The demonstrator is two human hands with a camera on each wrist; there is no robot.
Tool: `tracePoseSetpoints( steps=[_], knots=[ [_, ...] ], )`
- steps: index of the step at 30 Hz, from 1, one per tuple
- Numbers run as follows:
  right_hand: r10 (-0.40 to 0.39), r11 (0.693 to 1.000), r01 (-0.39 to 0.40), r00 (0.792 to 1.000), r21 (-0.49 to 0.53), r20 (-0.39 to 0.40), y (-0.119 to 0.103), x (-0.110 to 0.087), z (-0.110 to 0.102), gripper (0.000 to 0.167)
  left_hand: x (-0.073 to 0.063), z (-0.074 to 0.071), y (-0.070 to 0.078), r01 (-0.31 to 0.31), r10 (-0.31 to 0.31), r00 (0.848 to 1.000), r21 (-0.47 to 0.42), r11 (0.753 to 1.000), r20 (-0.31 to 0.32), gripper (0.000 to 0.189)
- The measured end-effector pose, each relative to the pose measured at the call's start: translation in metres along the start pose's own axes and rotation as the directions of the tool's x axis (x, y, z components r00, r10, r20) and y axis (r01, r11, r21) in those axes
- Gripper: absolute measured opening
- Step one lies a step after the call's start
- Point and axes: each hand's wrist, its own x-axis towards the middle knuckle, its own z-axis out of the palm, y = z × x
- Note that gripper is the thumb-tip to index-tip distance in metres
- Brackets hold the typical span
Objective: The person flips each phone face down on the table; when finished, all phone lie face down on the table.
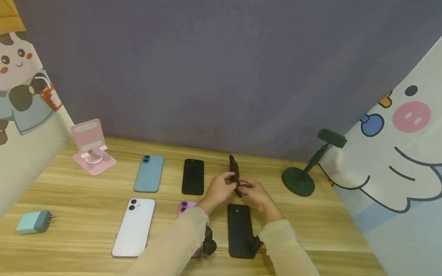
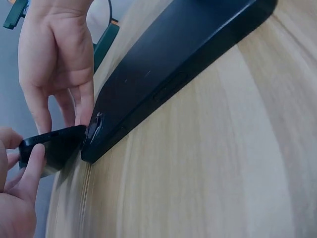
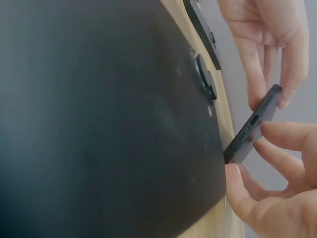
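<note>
A black phone (image 1: 234,170) is held on edge, tilted, between both hands near the back of the table. My left hand (image 1: 219,189) pinches one end, with finger and thumb on opposite sides in the left wrist view. The right hand (image 1: 256,193) grips the opposite edge, its fingertips (image 3: 270,130) against the phone's face. In the right wrist view the charging port (image 3: 255,119) faces the camera. Below the hands, a second black phone (image 1: 241,232) lies flat, camera bump showing. A pink phone (image 1: 186,206) lies partly hidden under the left forearm.
Left of the hands lie a black phone (image 1: 193,177), a blue phone (image 1: 149,174) and a white phone (image 1: 134,227). A pink stand (image 1: 93,159) and a teal charger (image 1: 34,222) sit farther left. The dark green stand (image 1: 298,181) is at right, and a grey curtain (image 1: 227,68) hangs behind.
</note>
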Motion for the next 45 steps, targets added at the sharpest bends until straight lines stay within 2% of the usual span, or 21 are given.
tracePoseSetpoints(
  steps=[6, 12, 16, 28, 34, 40, 45],
  knots=[
    [0.019, 0.997, -0.023, 0.999, -0.075, -0.05, 0.002, 0.001, -0.001, 0.045, 0.0, -0.001, -0.006, -0.013, 0.017, 1.0, 0.207, 0.978, -0.018, 0.038],
    [0.023, 0.996, -0.027, 0.999, -0.09, -0.046, 0.004, 0.005, 0.0, 0.046, 0.0, -0.003, -0.011, 0.002, 0.011, 0.999, 0.288, 0.958, -0.043, 0.037],
    [0.031, 0.994, -0.036, 0.998, -0.099, -0.05, 0.006, 0.009, 0.0, 0.048, -0.001, -0.004, -0.014, 0.021, -0.013, 0.999, 0.305, 0.952, -0.029, 0.037],
    [0.032, 0.977, -0.046, 0.997, -0.208, -0.073, 0.002, 0.008, 0.004, 0.049, 0.001, -0.005, -0.018, 0.059, -0.062, 0.998, 0.295, 0.954, 0.001, 0.04],
    [0.022, 0.971, -0.04, 0.997, -0.235, -0.077, 0.003, 0.006, 0.005, 0.05, 0.001, -0.004, -0.021, 0.047, -0.049, 0.999, 0.289, 0.956, -0.001, 0.039],
    [0.028, 0.963, -0.05, 0.996, -0.264, -0.087, 0.0, 0.005, 0.006, 0.05, 0.001, -0.005, -0.019, 0.043, -0.048, 0.999, 0.327, 0.944, 0.007, 0.039],
    [0.022, 0.955, -0.048, 0.995, -0.292, -0.093, -0.004, 0.005, 0.005, 0.05, 0.001, -0.004, -0.018, 0.033, -0.048, 0.998, 0.392, 0.92, 0.03, 0.041]
  ],
)
